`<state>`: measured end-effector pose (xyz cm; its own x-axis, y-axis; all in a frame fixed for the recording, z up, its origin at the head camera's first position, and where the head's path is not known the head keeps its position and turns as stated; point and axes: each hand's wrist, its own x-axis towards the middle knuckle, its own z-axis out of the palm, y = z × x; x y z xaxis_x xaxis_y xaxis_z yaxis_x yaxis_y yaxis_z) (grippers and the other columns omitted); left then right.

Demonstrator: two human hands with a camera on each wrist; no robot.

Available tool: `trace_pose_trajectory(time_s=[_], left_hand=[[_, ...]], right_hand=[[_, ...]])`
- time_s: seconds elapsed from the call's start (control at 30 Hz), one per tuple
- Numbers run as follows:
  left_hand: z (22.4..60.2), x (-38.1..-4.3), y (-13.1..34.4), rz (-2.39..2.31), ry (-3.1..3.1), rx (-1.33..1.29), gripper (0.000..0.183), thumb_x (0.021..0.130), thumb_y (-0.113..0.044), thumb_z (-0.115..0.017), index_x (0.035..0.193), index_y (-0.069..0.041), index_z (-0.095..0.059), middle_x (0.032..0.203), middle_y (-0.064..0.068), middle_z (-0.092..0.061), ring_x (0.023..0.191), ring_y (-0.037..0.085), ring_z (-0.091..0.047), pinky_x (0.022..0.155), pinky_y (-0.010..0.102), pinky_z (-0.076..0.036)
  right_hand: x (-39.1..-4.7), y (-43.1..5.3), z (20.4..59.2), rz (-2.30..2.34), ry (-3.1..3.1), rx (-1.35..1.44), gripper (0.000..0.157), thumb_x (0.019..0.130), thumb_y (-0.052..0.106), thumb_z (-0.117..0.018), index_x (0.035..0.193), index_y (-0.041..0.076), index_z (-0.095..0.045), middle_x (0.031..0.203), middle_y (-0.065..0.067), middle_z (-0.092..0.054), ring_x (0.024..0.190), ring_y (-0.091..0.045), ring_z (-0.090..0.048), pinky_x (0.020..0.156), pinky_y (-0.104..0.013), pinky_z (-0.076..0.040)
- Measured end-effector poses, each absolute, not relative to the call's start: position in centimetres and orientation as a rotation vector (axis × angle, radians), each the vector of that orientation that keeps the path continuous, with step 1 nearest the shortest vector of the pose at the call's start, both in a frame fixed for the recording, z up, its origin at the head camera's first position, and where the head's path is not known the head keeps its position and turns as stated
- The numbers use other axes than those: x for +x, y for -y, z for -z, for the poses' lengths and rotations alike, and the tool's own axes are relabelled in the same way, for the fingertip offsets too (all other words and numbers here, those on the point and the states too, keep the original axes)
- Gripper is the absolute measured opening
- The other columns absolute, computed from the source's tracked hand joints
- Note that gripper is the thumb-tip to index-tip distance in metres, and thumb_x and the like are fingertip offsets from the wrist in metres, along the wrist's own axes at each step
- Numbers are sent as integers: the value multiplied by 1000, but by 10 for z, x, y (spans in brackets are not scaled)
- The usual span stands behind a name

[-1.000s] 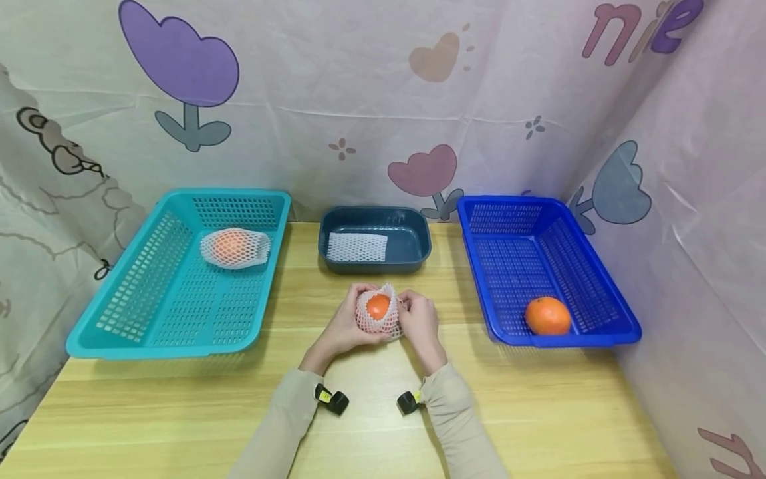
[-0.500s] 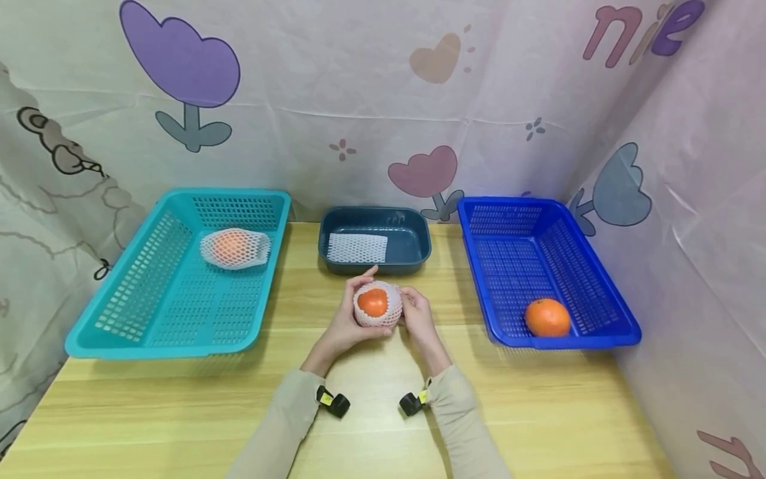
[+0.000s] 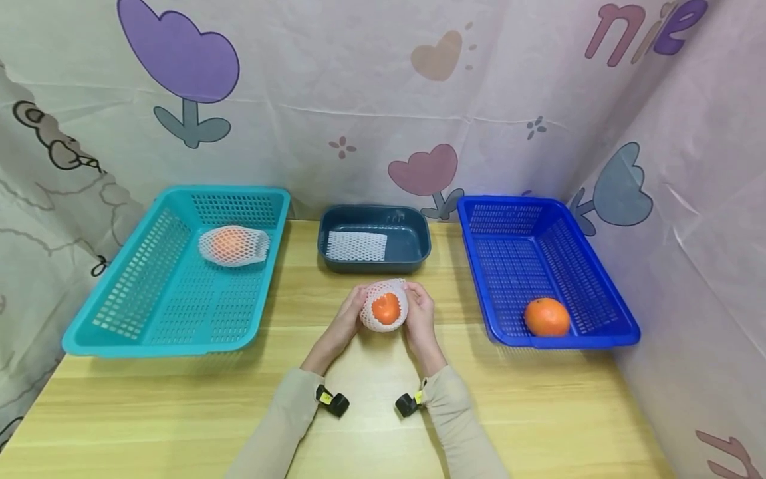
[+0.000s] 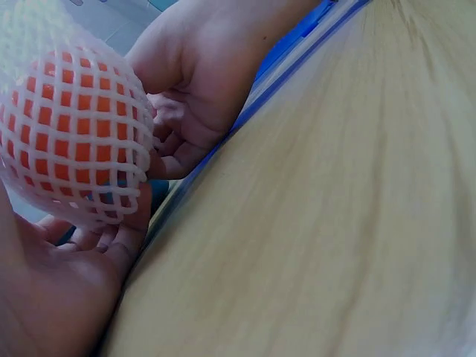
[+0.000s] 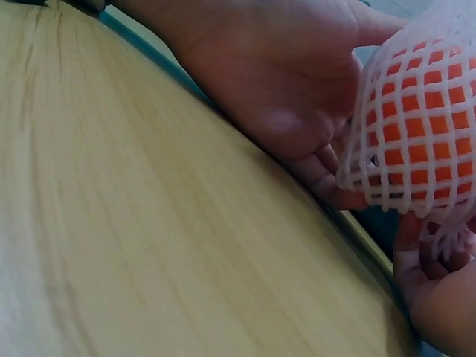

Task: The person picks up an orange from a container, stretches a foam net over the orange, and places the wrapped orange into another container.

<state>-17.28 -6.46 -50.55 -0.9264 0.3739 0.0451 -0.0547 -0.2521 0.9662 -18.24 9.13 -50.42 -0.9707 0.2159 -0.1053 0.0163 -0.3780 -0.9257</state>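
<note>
Between my hands is an orange (image 3: 385, 309) inside a white foam fruit net (image 3: 373, 293), its bare skin showing through the net's round opening. My left hand (image 3: 342, 327) grips the netted fruit from the left, while my right hand (image 3: 422, 324) holds the net at its right and upper edge. The left wrist view shows the mesh (image 4: 82, 134) stretched over the fruit, with fingers at its lower rim. From the right wrist, the mesh (image 5: 416, 141) hangs past the fruit's lower end, where fingers of both hands touch it. Some fingertips are hidden behind the net.
A turquoise basket (image 3: 254, 332) at left holds a netted orange (image 3: 230, 245). Behind the hands, a dark tray (image 3: 407, 249) contains a flat white foam net (image 3: 356, 246). In the blue basket (image 3: 503, 266) at right lies a bare orange (image 3: 547, 317).
The netted orange has turned in my hands and shifted slightly right. Its opening now faces me, and my left fingers have drawn back toward its left side.
</note>
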Motion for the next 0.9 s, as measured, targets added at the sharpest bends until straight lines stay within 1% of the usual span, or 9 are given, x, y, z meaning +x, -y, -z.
trace_pose_trajectory(time_s=[0.17, 0.27, 0.37, 0.5, 0.57, 0.63, 0.77, 0.83, 0.9], left_hand=[[506, -174, 64, -2334, -1589, 294, 39, 108, -30, -34, 130, 2, -38, 128, 12, -48, 111, 14, -53, 95, 26, -48], [505, -174, 63, -2370, -1543, 269, 34, 108, -28, -38, 127, 0, -40, 126, 9, -48, 112, 14, -53, 96, 25, -47], [504, -174, 63, -2380, -1539, 255, 34, 107, -28, -40, 127, 0, -40, 128, 10, -47, 114, 14, -51, 97, 25, -47], [504, -175, 64, -2386, -1548, 268, 41, 108, -30, -38, 132, 4, -38, 134, 15, -44, 119, 16, -50, 101, 26, -45], [504, -175, 64, -2398, -1543, 276, 42, 109, -28, -36, 134, 6, -37, 135, 17, -43, 120, 16, -49, 103, 26, -44], [503, -176, 64, -2423, -1543, 275, 39, 109, -22, -35, 133, 7, -38, 133, 17, -44, 119, 16, -49, 102, 26, -44], [503, -178, 64, -2509, -1546, 239, 28, 103, 0, -36, 128, 10, -41, 122, 11, -52, 110, 14, -54, 94, 25, -49], [503, -179, 64, -2536, -1567, 232, 26, 99, 6, -36, 124, 11, -42, 117, 10, -54, 105, 13, -55, 90, 24, -50], [503, -179, 64, -2552, -1588, 219, 26, 98, 7, -36, 123, 12, -43, 114, 9, -55, 101, 12, -55, 87, 23, -51]], right_hand=[[-182, -91, 502, -2528, 1589, -384, 15, 100, 6, -53, 90, 9, -64, 95, -3, -67, 90, -14, -62, 78, -25, -55], [-182, -90, 502, -2560, 1521, -416, 18, 102, 7, -50, 89, 11, -63, 98, -4, -65, 92, -15, -60, 80, -25, -55], [-182, -89, 501, -2600, 1470, -440, 21, 104, 9, -48, 88, 12, -61, 97, -2, -62, 92, -15, -58, 80, -24, -53], [-182, -88, 499, -2659, 1452, -458, 21, 105, 15, -47, 89, 15, -60, 99, 0, -59, 95, -14, -56, 83, -25, -51], [-181, -88, 498, -2679, 1431, -457, 21, 105, 16, -47, 89, 15, -60, 99, 0, -59, 96, -14, -55, 85, -25, -50], [-180, -88, 497, -2705, 1399, -441, 21, 106, 16, -47, 89, 15, -60, 99, 0, -59, 96, -14, -56, 85, -25, -51], [-181, -88, 498, -2732, 1364, -412, 23, 106, 15, -46, 89, 14, -61, 97, 0, -60, 94, -12, -57, 84, -24, -52], [-181, -88, 498, -2755, 1343, -421, 22, 105, 15, -46, 90, 14, -62, 97, 0, -61, 94, -12, -58, 85, -24, -52], [-180, -88, 497, -2781, 1322, -432, 21, 105, 14, -45, 93, 14, -62, 99, -1, -61, 96, -13, -58, 87, -24, -52]])
